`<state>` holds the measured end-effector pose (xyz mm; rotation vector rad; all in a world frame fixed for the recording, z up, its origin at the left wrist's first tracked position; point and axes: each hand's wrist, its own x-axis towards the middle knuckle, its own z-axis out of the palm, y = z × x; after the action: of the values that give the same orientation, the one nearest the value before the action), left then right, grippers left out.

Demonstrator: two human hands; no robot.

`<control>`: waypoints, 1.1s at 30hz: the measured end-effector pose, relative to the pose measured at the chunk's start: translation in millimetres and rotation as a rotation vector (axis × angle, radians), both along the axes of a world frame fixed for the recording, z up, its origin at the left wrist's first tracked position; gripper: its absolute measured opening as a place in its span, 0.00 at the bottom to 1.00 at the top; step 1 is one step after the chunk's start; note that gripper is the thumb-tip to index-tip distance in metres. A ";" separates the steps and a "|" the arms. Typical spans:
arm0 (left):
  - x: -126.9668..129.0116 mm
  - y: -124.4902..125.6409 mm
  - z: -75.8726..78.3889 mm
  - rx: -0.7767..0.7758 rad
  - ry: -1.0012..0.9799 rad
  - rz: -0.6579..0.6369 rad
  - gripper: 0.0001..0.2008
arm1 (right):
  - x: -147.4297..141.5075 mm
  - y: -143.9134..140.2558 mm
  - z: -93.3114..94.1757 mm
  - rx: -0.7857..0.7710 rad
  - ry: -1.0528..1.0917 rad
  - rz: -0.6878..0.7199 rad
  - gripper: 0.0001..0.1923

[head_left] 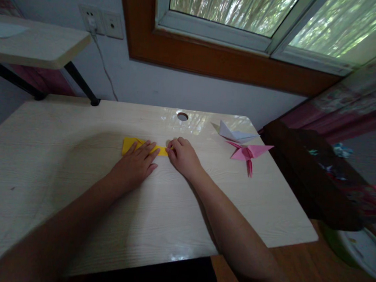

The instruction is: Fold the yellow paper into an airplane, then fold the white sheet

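Note:
A folded strip of yellow paper point(128, 144) lies lengthwise on the pale wooden table point(182, 210). Across its middle rests my left hand point(136, 163), fingers stretched out and pressing it flat, the thumb apart on the tabletop. At the strip's right end, my right hand point(184, 157) has its fingers curled in and closed on the paper's edge. Its fingertips partly hide that end. To the right of my right hand are a pink origami bird point(246, 153) and a white folded-paper boat shape point(234, 134).
A raised shelf point(35, 42) on black legs stands at the back left. Behind it a cable point(104, 65) hangs from a wall socket point(92, 20). The table has a round hole point(182, 116) near its back edge. Dark wooden furniture point(310, 178) stands beyond the right edge.

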<state>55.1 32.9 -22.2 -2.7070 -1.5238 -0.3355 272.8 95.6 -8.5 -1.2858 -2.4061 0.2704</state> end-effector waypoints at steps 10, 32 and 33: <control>0.8 -0.6 3.7 0.030 0.023 0.015 0.23 | 1.3 0.7 -0.4 0.013 -0.012 0.011 0.06; -9.5 7.8 8.1 0.074 -0.078 -0.051 0.17 | -1.7 -1.4 0.3 0.011 -0.047 -0.079 0.07; -9.0 7.1 8.9 0.072 -0.078 -0.051 0.17 | -1.8 -1.2 0.1 0.011 -0.051 -0.080 0.07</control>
<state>46.1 40.0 -13.2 -2.7113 -1.4327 -0.4931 271.0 94.4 -8.4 -1.3965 -2.3878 0.2028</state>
